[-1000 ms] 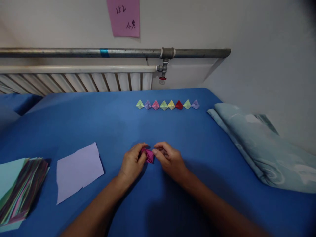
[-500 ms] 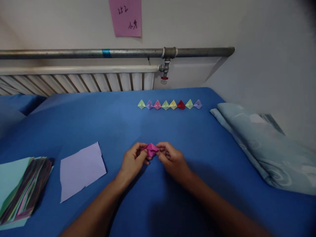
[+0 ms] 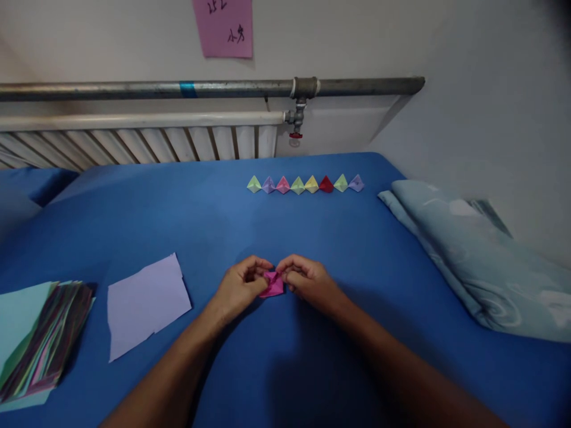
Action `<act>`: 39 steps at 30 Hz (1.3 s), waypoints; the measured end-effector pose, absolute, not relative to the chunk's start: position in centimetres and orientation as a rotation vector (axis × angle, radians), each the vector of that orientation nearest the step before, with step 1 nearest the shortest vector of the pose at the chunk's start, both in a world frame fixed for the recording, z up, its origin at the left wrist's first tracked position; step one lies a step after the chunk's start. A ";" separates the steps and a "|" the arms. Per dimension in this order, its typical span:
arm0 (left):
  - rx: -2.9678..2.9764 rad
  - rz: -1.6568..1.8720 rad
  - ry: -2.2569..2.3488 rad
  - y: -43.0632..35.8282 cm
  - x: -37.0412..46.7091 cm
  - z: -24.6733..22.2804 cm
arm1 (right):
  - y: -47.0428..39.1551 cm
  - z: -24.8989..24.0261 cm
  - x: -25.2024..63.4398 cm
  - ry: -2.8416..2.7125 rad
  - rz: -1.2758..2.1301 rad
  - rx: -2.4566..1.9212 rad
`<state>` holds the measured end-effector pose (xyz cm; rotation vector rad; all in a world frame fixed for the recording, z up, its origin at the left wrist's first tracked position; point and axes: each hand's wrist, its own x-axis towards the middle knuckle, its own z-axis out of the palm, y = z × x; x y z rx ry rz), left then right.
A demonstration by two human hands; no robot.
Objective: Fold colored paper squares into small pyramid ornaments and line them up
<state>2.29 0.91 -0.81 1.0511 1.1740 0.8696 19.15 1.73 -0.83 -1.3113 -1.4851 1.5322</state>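
Note:
A small folded piece of magenta paper [image 3: 273, 286] is between my two hands, low over the blue sheet [image 3: 214, 226]. My left hand [image 3: 243, 284] pinches its left side, thumb on top. My right hand [image 3: 307, 279] has its fingertips closed on the paper's upper right edge. Fingers cover part of the folds. Beyond the hands lies a row of several small folded paper shapes [image 3: 298, 185], in green, purple, pink, yellow and red.
A lilac paper sheet [image 3: 147, 306] lies left of my hands, with a stack of coloured paper [image 3: 53, 339] farther left. A folded pale blanket [image 3: 473, 261] is at the right. Behind are a radiator [image 3: 200, 142] and a metal pipe [image 3: 143, 89].
The magenta paper has turned from a pointed diamond look to a flatter, squarer one, slightly lower. My right fingers have moved left onto its upper edge. The whole view has shifted slightly.

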 end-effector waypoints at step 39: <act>1.568 0.906 1.483 -0.2 3.3 -1.8 | 0.7 -1.8 18.0 -1.963 0.793 -1.319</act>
